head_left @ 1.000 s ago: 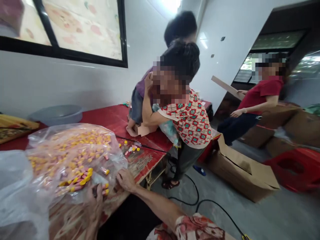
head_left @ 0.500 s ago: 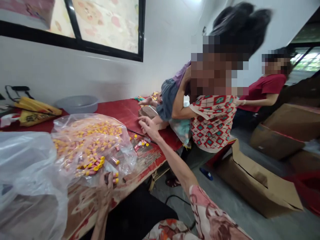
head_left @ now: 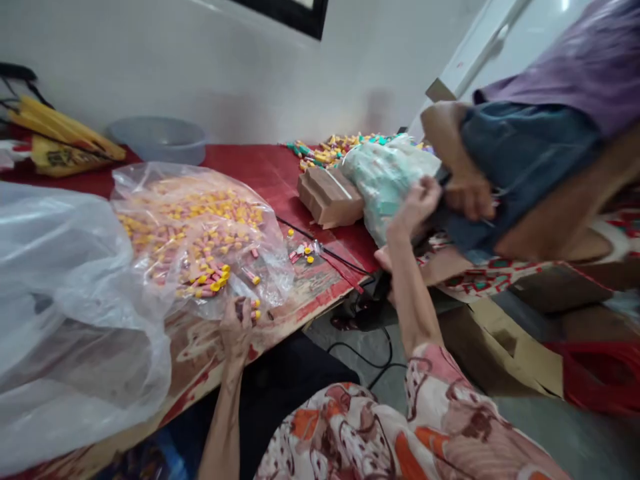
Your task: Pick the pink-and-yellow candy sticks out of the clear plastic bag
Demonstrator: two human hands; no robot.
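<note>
My left hand (head_left: 237, 328) rests at the table's front edge, fingers curled round something dark and small that I cannot make out. Yellow-capped pink pieces lie just beyond its fingertips. Beside it a clear plastic bag (head_left: 273, 257) spreads over a heap of pink pieces with yellow caps (head_left: 213, 279). My right hand (head_left: 415, 207) is stretched out to the right, in front of a pale green bag (head_left: 383, 173). It is near another person's hand (head_left: 470, 195); blur hides its fingers and whether they hold anything. A few loose pink and yellow pieces (head_left: 304, 251) lie between my hands.
A cardboard block (head_left: 330, 197) and colourful pieces (head_left: 330, 151) lie at the back of the red table (head_left: 245, 167). A plastic basin (head_left: 160, 140) and yellow bag (head_left: 65, 140) are back left. A black cable (head_left: 345, 261) crosses the edge. Cardboard boxes (head_left: 500, 347) stand right.
The view has turned down and right. My right hand has moved right, away from the cardboard block. The small person in denim shorts has moved right and nearer. My left hand stays by the pieces.
</note>
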